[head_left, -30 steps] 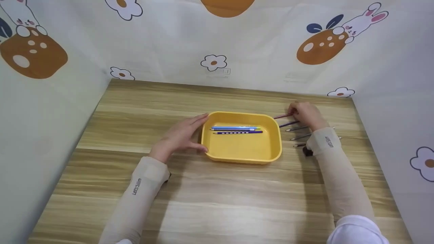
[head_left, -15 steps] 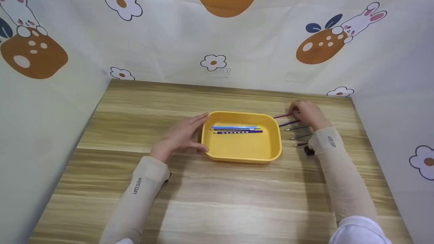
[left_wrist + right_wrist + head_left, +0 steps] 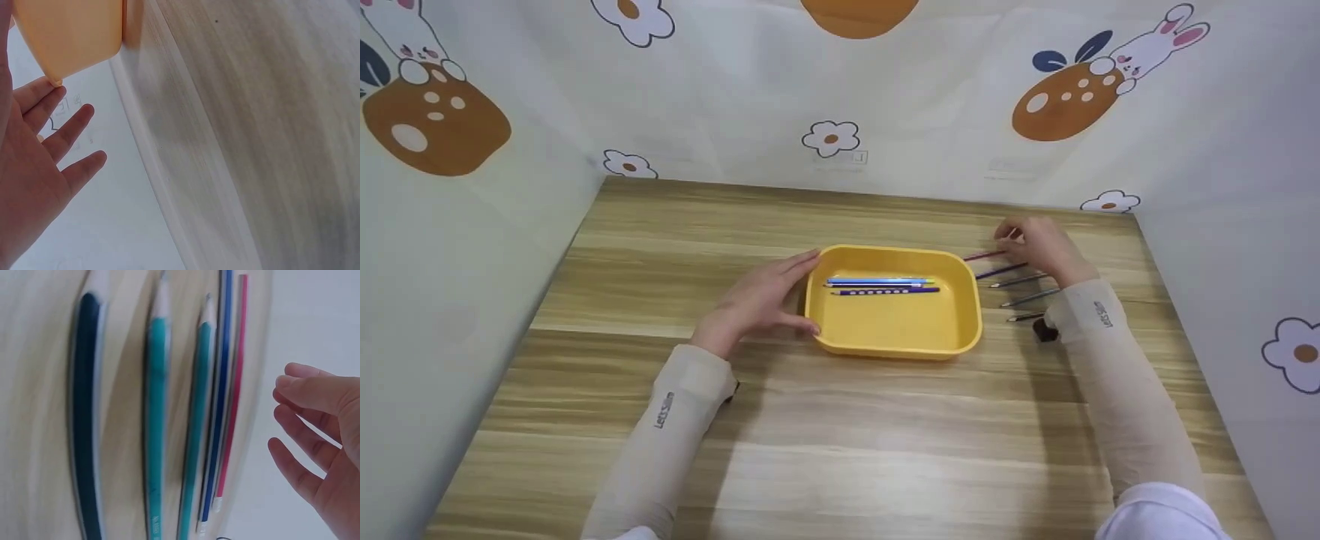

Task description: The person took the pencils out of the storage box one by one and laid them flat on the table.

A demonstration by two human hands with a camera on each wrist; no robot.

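Observation:
A yellow plastic tray (image 3: 900, 330) sits on the table. Inside it lie a light blue pencil (image 3: 877, 280), a dark blue one close against it, and a dark blue pencil with white spots (image 3: 859, 292). My left hand (image 3: 754, 304) spans the tray's left end, thumb at the front corner and straight fingers at the back corner. Right of the tray, my right hand (image 3: 1042, 247) hovers over a red pencil (image 3: 233, 388), holding nothing; its thumb is close to the index fingertip. Beside the red one lie a blue pencil (image 3: 219, 394), two teal pencils (image 3: 156, 394) and a dark pencil (image 3: 85, 405).
The wood-grain table (image 3: 847, 442) is bounded at the back and sides by a pale printed cloth (image 3: 735, 97). A small black device (image 3: 1044, 330) is at my right wrist. Bare tabletop shows in front of the tray.
My right hand has lifted slightly up and away from the red pencil, which stays on the table. My left hand and the tray have hardly moved.

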